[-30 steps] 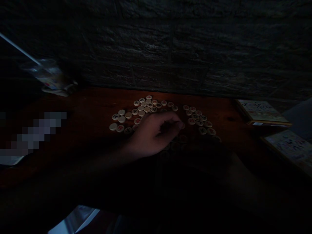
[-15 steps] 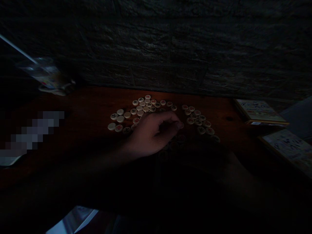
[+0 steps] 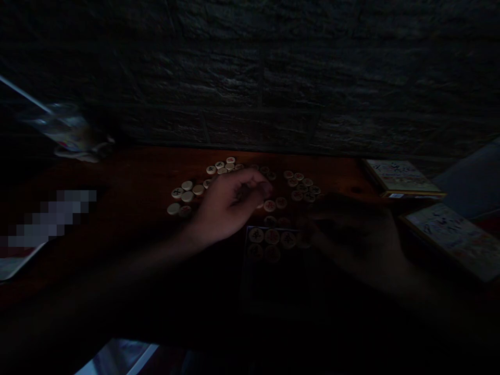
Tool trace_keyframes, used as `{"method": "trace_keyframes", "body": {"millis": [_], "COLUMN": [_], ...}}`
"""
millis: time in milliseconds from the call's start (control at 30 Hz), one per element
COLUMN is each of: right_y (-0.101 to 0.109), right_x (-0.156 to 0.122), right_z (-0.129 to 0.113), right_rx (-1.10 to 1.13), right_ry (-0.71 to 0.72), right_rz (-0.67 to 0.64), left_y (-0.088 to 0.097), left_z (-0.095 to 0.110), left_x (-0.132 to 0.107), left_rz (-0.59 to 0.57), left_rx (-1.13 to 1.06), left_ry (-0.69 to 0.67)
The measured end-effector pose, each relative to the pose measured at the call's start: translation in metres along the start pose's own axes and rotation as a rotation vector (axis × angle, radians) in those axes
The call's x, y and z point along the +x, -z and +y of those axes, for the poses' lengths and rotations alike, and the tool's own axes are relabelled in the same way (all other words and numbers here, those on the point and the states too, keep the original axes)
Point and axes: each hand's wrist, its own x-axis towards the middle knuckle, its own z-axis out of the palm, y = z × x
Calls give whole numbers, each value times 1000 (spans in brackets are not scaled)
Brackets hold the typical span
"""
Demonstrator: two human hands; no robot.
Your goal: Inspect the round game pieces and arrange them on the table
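Many round xiangqi pieces point(image 3: 187, 197) with red or black characters, some blank side up, lie spread on the wooden table. My left hand point(image 3: 228, 200) hovers over them with its fingers curled towards the thumb; whatever it may hold is hidden. Close to me is a dark open box point(image 3: 247, 271) with several pieces set in rows at its far end. Deep in shadow, my right hand point(image 3: 359, 239) reaches to the box's far right corner. Its fingertips are closed at a dim xiangqi piece point(image 3: 303, 239) at the end of the first row.
Two flat printed boxes point(image 3: 404, 176) lie on the right. A plastic cup point(image 3: 64, 125) with a straw stands at the back left. A blurred-out object point(image 3: 50, 224) rests at the left. A dark brick wall point(image 3: 250, 78) closes off the table's back edge.
My right hand has come in from the lower right to the box. The box's rows now show. My left hand has shifted slightly left in view and still has curled fingers.
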Motion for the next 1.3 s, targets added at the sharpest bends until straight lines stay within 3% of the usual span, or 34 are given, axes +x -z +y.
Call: {"method": "trace_keyframes", "body": {"millis": [167, 400, 533, 900, 1100, 1300], "right_y": [1, -9, -11, -13, -14, -10], "right_x": [6, -2, -6, -7, -7, -2], "right_z": [8, -3, -3, -2, -3, 0], "right_rx": [27, 160, 183, 136, 150, 137], "right_ry": [-62, 229, 260, 293, 307, 188], "right_rz": [19, -153, -235, -311, -277, -135], "left_y": [4, -1, 0, 1, -1, 2], "left_z": [-6, -13, -11, -12, -10, -12], "left_x": [7, 2, 1, 2, 2, 4], "left_rz": [61, 2, -12, -7, 2, 43], "left_rx": [-23, 18, 31, 41, 34, 28], "left_ry": [59, 44, 27, 23, 51, 51]}}
